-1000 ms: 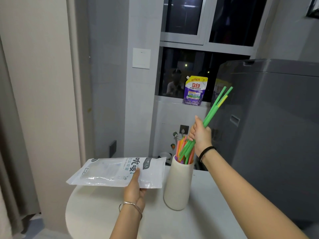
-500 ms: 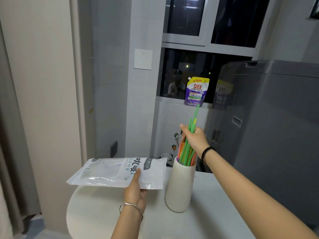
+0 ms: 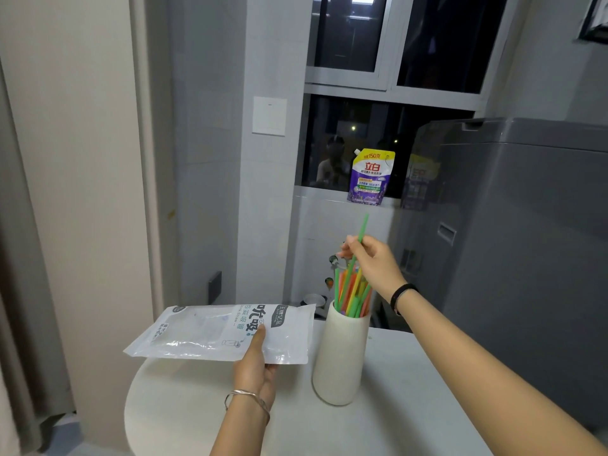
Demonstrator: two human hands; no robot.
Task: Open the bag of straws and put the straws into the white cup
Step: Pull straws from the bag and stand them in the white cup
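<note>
A tall white cup (image 3: pixel 340 360) stands on the white table (image 3: pixel 411 406), right of centre. Several coloured straws (image 3: pixel 350 296), green, orange and yellow, stick up out of it. My right hand (image 3: pixel 371 261) is just above the cup, its fingers pinching one green straw (image 3: pixel 363 225) whose lower end sits among the others in the cup. My left hand (image 3: pixel 255 366) holds the flat, clear-and-white straw bag (image 3: pixel 214 332) level above the table, left of the cup. The bag looks empty.
A large grey appliance (image 3: pixel 526 258) fills the right side behind the table. A purple detergent pouch (image 3: pixel 371 177) stands on the window ledge. A white wall with a switch plate (image 3: pixel 269 116) is behind the bag, and a curtain (image 3: pixel 19 258) hangs at far left.
My right hand has lowered a bunch of green straws into the cup and turned them upright; only one green straw stays pinched. The bag and left hand have hardly moved.
</note>
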